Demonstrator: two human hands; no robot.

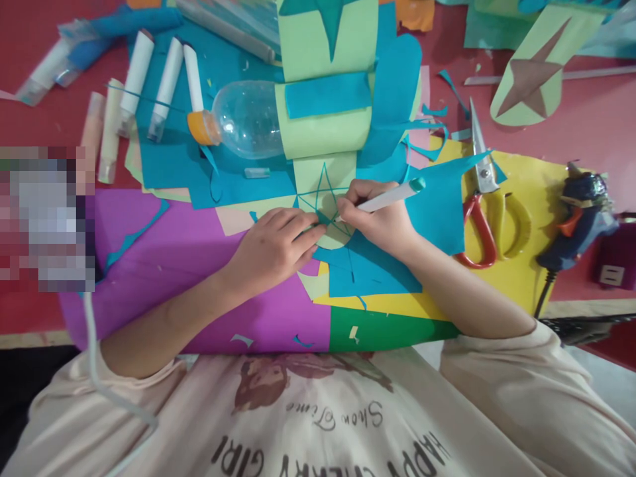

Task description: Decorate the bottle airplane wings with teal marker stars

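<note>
My right hand (380, 215) grips a white marker (385, 199) with a green end, its tip on a pale green paper strip (311, 173). On that strip is a star outline (325, 189) in green ink, partly coloured near the tip. My left hand (278, 245) lies flat, fingers stretched over the strip's left edge beside the star. Above, pale green paper wraps a clear plastic bottle (248, 119) with an orange cap (200, 128), lying on its side. A blue paper band (328, 95) crosses the wrap, and a filled green star (325, 16) shows at the top.
Scissors (484, 192) and a blue glue gun (581, 218) lie right. Several markers (136, 73) are at upper left. A pale green piece with a brown star (531, 76) sits upper right. Purple paper (173, 278), yellow paper (527, 179) and blue scraps cover the red table (24, 311).
</note>
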